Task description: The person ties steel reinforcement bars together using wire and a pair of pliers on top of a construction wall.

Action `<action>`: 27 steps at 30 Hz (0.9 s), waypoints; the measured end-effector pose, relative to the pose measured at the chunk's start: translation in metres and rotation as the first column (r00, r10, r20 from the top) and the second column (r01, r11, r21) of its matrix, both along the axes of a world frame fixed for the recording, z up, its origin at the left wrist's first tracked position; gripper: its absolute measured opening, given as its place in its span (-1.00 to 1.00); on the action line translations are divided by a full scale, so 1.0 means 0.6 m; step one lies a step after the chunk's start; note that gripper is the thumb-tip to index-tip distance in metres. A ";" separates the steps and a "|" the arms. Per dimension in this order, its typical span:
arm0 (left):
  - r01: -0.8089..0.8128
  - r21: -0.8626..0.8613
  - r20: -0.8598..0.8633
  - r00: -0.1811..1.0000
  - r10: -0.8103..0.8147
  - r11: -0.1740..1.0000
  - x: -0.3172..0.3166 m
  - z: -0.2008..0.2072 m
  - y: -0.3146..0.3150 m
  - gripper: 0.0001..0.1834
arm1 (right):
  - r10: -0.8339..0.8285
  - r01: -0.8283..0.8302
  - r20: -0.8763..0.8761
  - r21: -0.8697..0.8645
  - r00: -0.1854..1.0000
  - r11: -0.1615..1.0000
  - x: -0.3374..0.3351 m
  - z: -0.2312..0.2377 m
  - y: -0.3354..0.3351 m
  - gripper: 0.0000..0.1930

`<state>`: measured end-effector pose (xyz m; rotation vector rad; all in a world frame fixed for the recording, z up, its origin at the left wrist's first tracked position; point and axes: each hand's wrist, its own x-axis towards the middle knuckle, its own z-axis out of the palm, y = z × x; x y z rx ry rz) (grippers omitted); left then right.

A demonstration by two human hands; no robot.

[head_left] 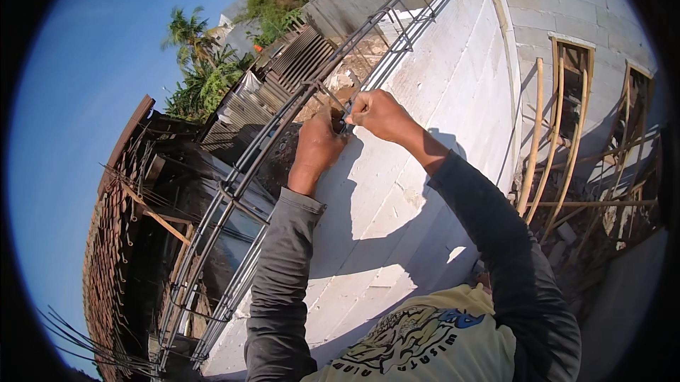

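Gripping rebar cage (pixel 283 123) atop white block wall (pixel 397 191), both hands (pixel 347 130) closed on it

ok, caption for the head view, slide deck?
Both hands work at a rebar cage atop a white block wall.

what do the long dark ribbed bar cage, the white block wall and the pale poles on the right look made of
Long dark bar cage: looks like steel reinforcing bar, dull dark grey, thin straight rods looped by stirrups.
White block wall: probably lightweight concrete block, matt chalky white with visible joint lines.
Pale curved poles: apparently bamboo, yellowish and slightly bent.
Both hands, left and right, grip at the cage.
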<state>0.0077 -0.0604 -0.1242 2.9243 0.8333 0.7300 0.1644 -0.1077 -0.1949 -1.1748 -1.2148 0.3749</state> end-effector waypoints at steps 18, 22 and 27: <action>-0.055 -0.737 0.006 0.996 0.088 0.674 0.026 0.032 0.026 -0.73 | -0.074 0.067 0.165 0.047 0.984 0.997 0.001 0.008 0.004 -0.82; -0.104 -0.676 -0.039 0.994 0.106 0.729 0.017 0.022 0.018 -0.70 | -0.078 0.066 0.169 0.079 0.983 0.995 -0.013 0.008 -0.010 -0.85; 0.049 -0.024 0.048 0.998 -0.048 0.999 -0.007 -0.032 -0.027 -0.67 | -0.080 0.062 0.176 0.108 0.981 0.992 0.001 -0.003 -0.018 -0.79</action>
